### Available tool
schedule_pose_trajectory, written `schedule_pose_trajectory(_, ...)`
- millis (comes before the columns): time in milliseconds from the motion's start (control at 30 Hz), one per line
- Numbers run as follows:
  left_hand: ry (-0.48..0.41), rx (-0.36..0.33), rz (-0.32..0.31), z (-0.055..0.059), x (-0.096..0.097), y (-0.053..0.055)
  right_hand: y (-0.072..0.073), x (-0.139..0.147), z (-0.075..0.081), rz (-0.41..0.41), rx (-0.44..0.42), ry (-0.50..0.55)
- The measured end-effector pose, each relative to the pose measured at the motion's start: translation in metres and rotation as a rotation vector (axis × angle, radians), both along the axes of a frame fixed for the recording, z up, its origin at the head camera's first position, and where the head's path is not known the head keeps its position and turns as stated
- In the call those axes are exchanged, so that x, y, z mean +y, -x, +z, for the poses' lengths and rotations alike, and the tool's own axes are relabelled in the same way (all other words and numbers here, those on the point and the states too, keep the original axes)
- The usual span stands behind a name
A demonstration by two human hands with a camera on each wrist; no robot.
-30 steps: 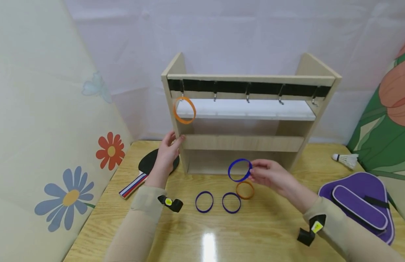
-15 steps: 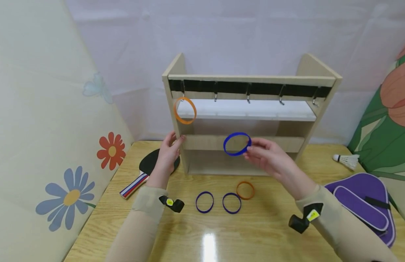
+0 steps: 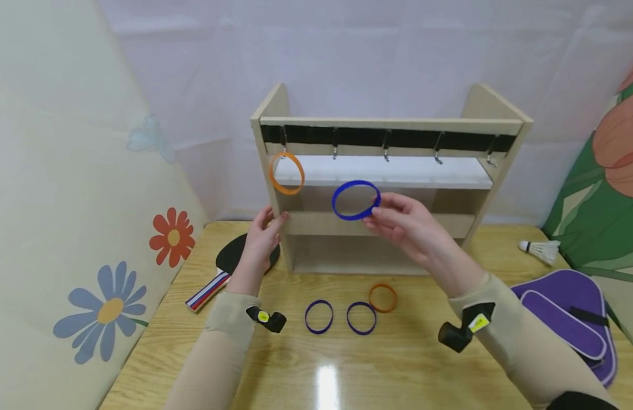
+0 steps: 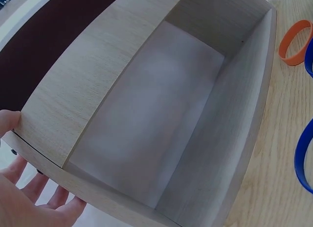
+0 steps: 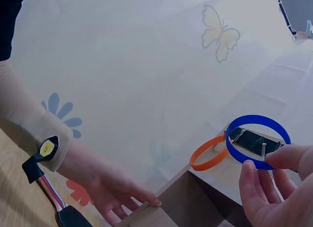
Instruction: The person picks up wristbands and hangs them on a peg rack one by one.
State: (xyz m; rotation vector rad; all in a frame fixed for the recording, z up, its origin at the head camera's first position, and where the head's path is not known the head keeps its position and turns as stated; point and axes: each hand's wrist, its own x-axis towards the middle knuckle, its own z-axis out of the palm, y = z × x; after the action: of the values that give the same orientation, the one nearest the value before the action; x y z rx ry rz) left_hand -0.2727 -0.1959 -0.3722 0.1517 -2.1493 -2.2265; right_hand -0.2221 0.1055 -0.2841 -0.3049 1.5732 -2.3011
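My right hand [image 3: 406, 228] pinches a blue wristband [image 3: 366, 214] between thumb and fingers, raised in front of the wooden shelf unit [image 3: 321, 224]. The band is tilted, its opening toward the head camera. My left hand [image 3: 260, 239] grips the unit's left side panel; in the left wrist view its thumb lies at the front edge and its fingers along the outer side. An orange wristband [image 3: 282, 187] hangs from the leftmost hook [image 3: 284, 149] on the black strip. Several more hooks to its right, such as the second hook [image 3: 335, 151], carry nothing.
Before the unit lie a left blue wristband [image 3: 319, 332], a second blue wristband [image 3: 361, 332] and an orange wristband [image 3: 384, 311] touching it. A table tennis bat [image 3: 209, 290] lies left. A shuttlecock [image 3: 542, 250] and a purple bat case [image 3: 562, 319] lie right.
My right hand has lifted the blue wristband from low over the table, up and left to just below the white shelf. My left hand stays on the side panel.
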Motion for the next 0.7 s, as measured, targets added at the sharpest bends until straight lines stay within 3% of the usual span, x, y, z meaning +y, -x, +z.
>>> schedule_pose_trajectory(333, -0.001, 0.006, -0.008, 0.000, 0.000, 0.000, 0.001, -0.014, 0.015, 0.001, 0.016, 0.022)
schedule_pose_trajectory(700, 0.012, -0.001, -0.009, 0.001, -0.001, 0.000, 0.010, -0.030, 0.024, -0.050, -0.085, 0.230)
